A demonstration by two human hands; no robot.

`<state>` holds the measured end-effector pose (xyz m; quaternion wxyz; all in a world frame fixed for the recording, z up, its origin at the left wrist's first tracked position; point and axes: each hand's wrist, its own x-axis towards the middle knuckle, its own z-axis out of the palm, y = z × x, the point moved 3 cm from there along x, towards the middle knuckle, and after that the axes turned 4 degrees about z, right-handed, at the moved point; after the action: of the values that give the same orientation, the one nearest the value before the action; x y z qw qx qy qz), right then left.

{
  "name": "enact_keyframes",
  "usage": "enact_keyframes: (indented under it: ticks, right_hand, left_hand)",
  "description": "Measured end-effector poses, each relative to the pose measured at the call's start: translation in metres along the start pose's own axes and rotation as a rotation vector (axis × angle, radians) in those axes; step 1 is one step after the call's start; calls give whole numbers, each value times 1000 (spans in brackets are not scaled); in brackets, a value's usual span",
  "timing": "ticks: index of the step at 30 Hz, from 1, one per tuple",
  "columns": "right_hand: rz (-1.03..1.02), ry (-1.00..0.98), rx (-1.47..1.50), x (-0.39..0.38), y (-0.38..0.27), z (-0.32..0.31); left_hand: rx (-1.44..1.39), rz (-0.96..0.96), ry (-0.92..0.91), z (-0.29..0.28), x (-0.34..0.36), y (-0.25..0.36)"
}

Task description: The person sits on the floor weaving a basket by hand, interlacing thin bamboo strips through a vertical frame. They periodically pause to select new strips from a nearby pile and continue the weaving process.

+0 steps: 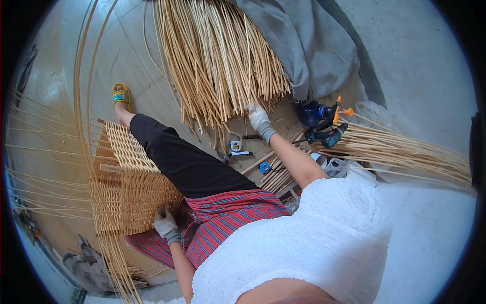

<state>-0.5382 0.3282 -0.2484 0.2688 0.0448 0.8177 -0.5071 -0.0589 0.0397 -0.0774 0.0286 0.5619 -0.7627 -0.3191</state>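
Against my left leg stands a partly woven wicker basket (144, 197), box-shaped, with long unwoven rods sticking out of it. My left hand (165, 225), in a pale grey work glove, is closed at the basket's near lower edge; part of its fingers is hidden by the weave. My right hand (260, 123), gloved alike, reaches out to the cut ends of a thick bundle of peeled willow rods (217, 61). Its fingers are bent in around the rod ends at the bundle's near side. How many rods they grip is too small to tell.
Grey cloth (304, 45) covers part of the bundle. Right of my right arm lie a blue spray bottle (313, 112), a cordless drill (329, 136) and more long rods (410, 154). Tape measures (236, 146) and a knife-like tool (240, 153) lie on the floor near my leg.
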Motion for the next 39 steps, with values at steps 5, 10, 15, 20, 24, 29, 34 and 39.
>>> enact_keyframes:
  ticks: [5,10,15,20,24,29,34,39]
  right_hand:
    - [-19,130,1,-17,7,0]
    - [348,-205,561,-36,-30,-11]
    - [791,-1182,1612,-210,-200,40]
    - [-23,-1679,149,-356,-232,95]
    - [-24,-1652,-166,-334,-238,105]
    - [380,-1203,829,-229,-220,115]
    - [90,-1109,708,-287,-283,122]
    - [207,-794,644,-292,-283,165]
  left_hand:
    - [-23,64,-2,-4,4,9]
    - [-162,10,-32,-2,-4,4]
    - [-592,-27,-238,-6,-5,96]
    - [-819,106,-957,-40,-30,242]
    - [-313,406,-673,-87,-31,232]
    - [-383,170,-925,-141,-84,186]
    - [-576,359,-1061,-143,-120,149]
    - [-763,64,-814,-186,-118,141]
